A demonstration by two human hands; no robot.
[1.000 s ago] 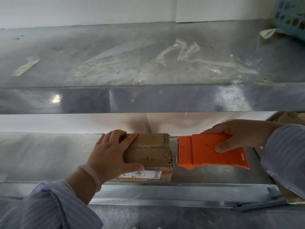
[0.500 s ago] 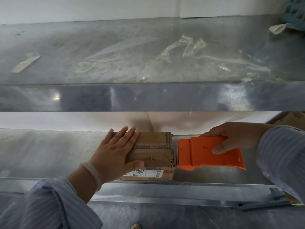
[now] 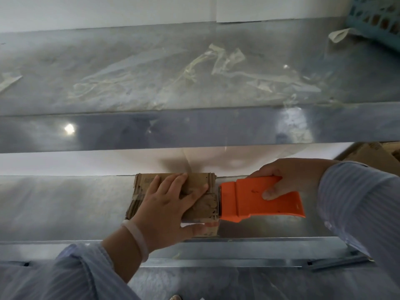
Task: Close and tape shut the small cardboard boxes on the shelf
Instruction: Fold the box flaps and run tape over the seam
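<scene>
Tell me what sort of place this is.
Probably a packing or stockroom area: bare metal shelves, tape scraps stuck on the upper one, and a small box with an orange tape dispenser at its edge. More cartons sit at right.

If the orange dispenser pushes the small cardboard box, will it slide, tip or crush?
The cardboard box would probably slide: it is small and sits on a smooth metal shelf, so the left hand pressing on top helps. Its worn, creased edges suggest soft walls that may dent. Low and flat, it seems unlikely to tip.
</scene>
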